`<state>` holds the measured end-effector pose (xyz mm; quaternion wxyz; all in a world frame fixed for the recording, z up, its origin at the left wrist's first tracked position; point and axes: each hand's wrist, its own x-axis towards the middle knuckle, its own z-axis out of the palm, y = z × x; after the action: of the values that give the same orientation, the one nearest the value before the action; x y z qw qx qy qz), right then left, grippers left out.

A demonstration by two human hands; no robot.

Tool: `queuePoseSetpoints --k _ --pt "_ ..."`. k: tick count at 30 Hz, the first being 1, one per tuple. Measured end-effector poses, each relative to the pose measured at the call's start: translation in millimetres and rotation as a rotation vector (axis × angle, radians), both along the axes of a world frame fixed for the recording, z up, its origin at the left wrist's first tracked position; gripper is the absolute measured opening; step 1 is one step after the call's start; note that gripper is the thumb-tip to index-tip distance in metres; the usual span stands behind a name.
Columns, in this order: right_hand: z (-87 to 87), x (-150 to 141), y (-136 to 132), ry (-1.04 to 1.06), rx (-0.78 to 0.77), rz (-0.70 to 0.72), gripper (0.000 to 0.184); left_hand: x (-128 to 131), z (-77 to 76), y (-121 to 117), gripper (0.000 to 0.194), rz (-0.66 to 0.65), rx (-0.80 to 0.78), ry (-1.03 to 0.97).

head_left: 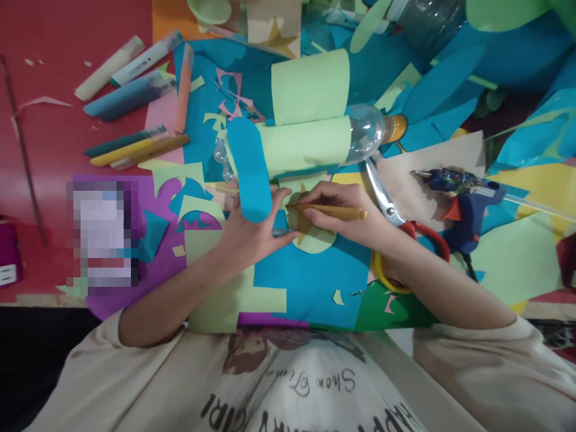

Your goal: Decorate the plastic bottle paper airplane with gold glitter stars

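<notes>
My right hand [344,207] is closed around a golden-brown marker [346,212], its tip down at the left edge of a light green paper piece [317,241]. On that piece is a brownish-gold star [303,225], partly covered by my fingers. My left hand [252,231] grips the left edge of the same piece, thumb and forefinger bent around it. A blue paper strip with rounded ends [249,171] overlaps the back of my left fingers. Just beyond lies a clear plastic bottle [366,133] wrapped in light green paper [308,144], its orange cap pointing right.
Open scissors [389,210] and a blue glue gun [470,210] lie to the right. Several markers [130,96] rest at the upper left, above a pixelated phone-like object [103,234]. Paper scraps [198,207] and coloured sheets [315,288] cover much of the red table [40,150].
</notes>
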<state>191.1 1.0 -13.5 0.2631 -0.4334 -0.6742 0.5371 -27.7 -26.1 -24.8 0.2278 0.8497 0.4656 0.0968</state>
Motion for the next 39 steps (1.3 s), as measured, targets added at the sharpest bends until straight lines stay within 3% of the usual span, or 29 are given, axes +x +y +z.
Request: queuePoseSetpoints --k 27,39 --pt "-2.0 -2.6 0.5 0.021 0.047 -0.038 0.011 -0.9 -0.1 0.5 0.058 0.03 -0.062 -0.029" --pt "0.4 -2.4 0.8 -0.024 0.017 -0.029 0.013 4.0 7.5 1.8 0.061 0.079 -0.178 0.0"
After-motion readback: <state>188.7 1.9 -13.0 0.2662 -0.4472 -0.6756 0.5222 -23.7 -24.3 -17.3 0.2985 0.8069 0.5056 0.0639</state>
